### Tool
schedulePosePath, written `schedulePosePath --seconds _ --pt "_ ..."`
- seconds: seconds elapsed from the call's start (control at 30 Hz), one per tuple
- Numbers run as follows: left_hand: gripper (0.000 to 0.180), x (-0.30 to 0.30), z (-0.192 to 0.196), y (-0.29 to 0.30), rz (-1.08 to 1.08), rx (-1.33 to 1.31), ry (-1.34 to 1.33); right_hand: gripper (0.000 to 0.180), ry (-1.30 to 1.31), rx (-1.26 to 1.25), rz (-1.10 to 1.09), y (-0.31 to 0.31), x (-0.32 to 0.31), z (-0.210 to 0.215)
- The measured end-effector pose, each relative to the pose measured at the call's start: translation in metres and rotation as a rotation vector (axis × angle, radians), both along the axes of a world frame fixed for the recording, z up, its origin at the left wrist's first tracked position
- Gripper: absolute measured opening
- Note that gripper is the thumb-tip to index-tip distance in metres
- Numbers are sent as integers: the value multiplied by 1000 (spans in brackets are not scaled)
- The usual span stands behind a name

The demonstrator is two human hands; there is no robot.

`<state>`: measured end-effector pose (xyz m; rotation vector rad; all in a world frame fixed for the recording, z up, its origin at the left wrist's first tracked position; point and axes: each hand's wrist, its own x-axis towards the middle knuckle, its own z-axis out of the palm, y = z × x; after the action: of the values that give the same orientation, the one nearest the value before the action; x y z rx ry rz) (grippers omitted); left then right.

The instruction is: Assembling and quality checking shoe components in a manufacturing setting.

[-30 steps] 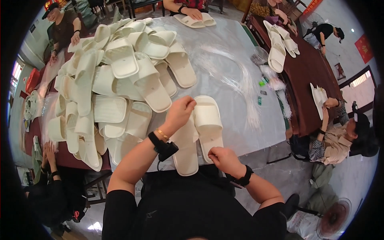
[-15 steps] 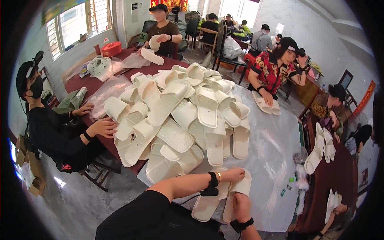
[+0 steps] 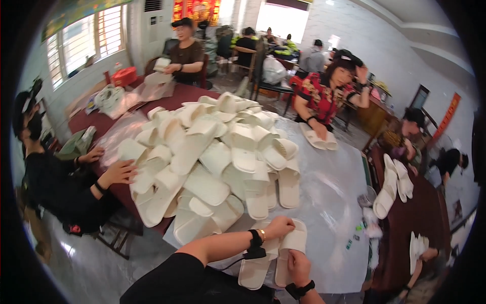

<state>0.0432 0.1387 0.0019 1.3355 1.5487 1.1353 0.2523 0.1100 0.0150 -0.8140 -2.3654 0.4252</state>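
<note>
Two white slippers lie side by side at the near edge of the table. My left hand (image 3: 279, 227) rests on the toe end between the left slipper (image 3: 255, 266) and the right slipper (image 3: 292, 243). My right hand (image 3: 299, 266) grips the heel part of the right slipper. Both wrists carry black bands. Just beyond my hands rises a big heap of white slippers (image 3: 212, 157).
A clear plastic sheet (image 3: 329, 202) covers the table. Several people sit around it: one at the left (image 3: 55, 177) touching the heap, one at the back (image 3: 185, 50), one in red (image 3: 329, 91) pressing a slipper pair. More slippers (image 3: 392, 185) lie on a dark table at right.
The view has tilted up and swung left, showing more of the room. My hands stay on the same slipper pair, now low in the picture.
</note>
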Motion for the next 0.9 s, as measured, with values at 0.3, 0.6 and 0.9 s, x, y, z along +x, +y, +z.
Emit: schedulePosePath --seconds 0.3,0.6,0.9 --pt "18 -2 5 -9 73 316 384 16 303 -309 -178 37 -31 43" --pt "17 -11 24 -38 158 153 68 25 605 -907 178 52 -70 -5" --pt "19 -20 7 -49 257 5 -319 23 363 -701 -2 47 -76 3"
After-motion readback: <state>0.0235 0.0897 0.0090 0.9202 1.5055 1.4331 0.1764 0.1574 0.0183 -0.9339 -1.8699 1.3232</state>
